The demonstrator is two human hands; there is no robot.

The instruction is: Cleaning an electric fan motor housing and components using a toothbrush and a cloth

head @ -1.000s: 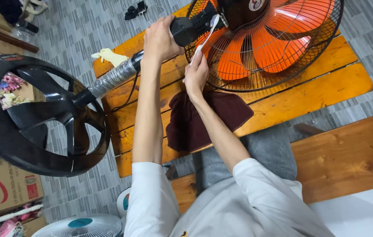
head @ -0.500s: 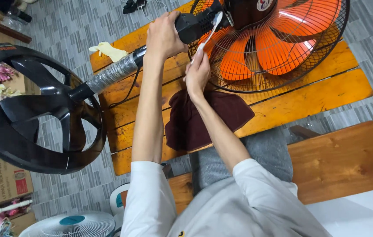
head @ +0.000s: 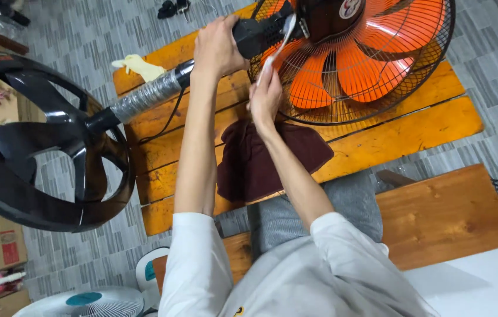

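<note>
**Orange fan lies on the wooden table, both hands at its motor**

Orange-bladed fan [head: 354,58] lies across the wooden table [head: 413,132], its black wire guard facing up. The left hand [head: 217,47] wraps closed around the black motor housing [head: 255,35]. The right hand [head: 265,97] pinches a white toothbrush [head: 278,44] against the guard. A dark red cloth [head: 261,158] lies below. The black round base [head: 38,141] hangs past the table edge.

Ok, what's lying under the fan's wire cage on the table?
Under the wire cage show the orange table slats, and the dark red cloth sits just below its rim. The orange blades hide whatever lies behind them.
</note>
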